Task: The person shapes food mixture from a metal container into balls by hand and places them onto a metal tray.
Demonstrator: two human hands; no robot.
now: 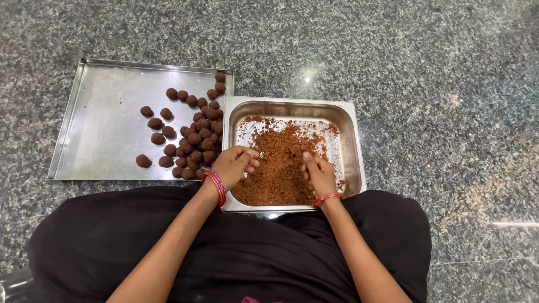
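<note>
Filling the steel pan [352, 147]: loose, crumbly reddish-brown mixture [281, 163].

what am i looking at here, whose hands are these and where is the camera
The camera sits on a person's head and looks down, so you see their own two arms and lap. They sit on a speckled stone floor. In front is a deep steel pan of brown crumbly mixture. The left hand is curled at the pan's edge; whether it holds mixture is hidden. The right hand rests in the crumbs. Beside it, a flat steel tray carries many rolled brown balls.
</note>
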